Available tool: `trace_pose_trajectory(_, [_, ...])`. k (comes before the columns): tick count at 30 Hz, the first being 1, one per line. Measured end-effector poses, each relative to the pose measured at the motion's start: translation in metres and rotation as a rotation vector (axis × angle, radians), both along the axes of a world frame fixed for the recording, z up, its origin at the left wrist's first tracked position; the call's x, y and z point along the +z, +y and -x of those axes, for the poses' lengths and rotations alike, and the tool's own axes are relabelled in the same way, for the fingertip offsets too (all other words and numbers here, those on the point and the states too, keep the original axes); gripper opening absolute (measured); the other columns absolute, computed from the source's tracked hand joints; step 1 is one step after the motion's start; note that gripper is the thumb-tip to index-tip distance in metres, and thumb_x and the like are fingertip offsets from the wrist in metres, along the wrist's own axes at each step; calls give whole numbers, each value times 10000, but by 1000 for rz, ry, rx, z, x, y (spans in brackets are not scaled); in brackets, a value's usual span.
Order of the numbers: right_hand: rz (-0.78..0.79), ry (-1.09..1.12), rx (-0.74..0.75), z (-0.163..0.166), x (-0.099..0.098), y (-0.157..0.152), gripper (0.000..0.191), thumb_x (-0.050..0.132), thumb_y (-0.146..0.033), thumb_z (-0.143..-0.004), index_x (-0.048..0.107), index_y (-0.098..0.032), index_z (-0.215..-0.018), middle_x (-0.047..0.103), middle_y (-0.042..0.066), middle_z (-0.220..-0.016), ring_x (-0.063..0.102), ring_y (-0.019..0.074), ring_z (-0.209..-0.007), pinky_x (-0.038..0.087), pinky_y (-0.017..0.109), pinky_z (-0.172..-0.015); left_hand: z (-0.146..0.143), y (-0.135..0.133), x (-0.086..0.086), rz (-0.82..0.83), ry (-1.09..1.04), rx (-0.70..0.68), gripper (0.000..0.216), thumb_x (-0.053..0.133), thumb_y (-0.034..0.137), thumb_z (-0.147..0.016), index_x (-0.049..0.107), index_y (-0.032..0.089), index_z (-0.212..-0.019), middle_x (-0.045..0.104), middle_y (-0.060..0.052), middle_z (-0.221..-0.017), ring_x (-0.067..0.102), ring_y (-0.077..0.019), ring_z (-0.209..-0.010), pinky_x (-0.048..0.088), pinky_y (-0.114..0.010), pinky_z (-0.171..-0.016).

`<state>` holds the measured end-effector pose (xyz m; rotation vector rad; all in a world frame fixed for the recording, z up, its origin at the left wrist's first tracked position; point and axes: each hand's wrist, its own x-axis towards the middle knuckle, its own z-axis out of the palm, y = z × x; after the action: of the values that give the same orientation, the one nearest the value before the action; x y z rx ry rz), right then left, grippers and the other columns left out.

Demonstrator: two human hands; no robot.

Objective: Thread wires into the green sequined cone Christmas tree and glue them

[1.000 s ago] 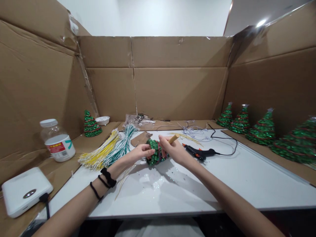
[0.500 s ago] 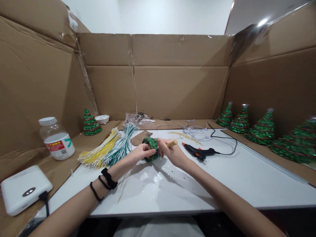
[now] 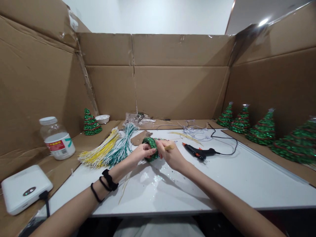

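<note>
Over the middle of the white board, my left hand is closed around a small green glittery Christmas tree. The tree lies on its side, its hollow base facing left, and my fingers cover part of it. My right hand is closed on a wooden-handled tool, whose butt end points out to the right. The tool's working tip is hidden behind my fingers, against or close to the tree. Loose glitter is scattered on the white board below.
A black glue gun lies right of my hands, its cord running back. To the left are yellow-white wires and green-white wires, a plastic jar and a white box. Several finished trees stand right.
My right hand has shifted slightly left, and the tool's handle end has dropped a little and swung left. My left hand and the tree stay almost in place.
</note>
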<state>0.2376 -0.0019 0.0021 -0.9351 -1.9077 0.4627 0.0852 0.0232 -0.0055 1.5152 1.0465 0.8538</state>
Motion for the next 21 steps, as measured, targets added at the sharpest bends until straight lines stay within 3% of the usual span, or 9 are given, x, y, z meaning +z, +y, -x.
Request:
trace_pose_trajectory(7, [-139,-11,-1,7,-6,3,438,293,-340,-923,298,-200,-508,431,-8,-502,365,115,-505,326,269,-579,0,4,-7,-7,-55,-6,391,726,489,-583,579,140,-677,512,10,-633,442,-114,-609,304,-248,-587])
trace_pose_trajectory(16, [21,155,26,-2,0,6,483,317,-453,-901,351,-195,-494,386,-16,-497,349,107,-491,290,259,-514,5,10,4,133,-146,-67,446,735,460,-612,648,135,-904,661,-56,-833,569,-167,-752,373,-267,-680])
trace_pose_trajectory(21, [120,266,51,-6,0,12,506,352,-496,-885,328,-199,-475,353,-27,-480,343,105,-488,273,256,-500,8,12,5,139,-186,-16,335,715,383,-624,650,130,-834,656,-42,-786,560,-143,-698,381,-245,-643])
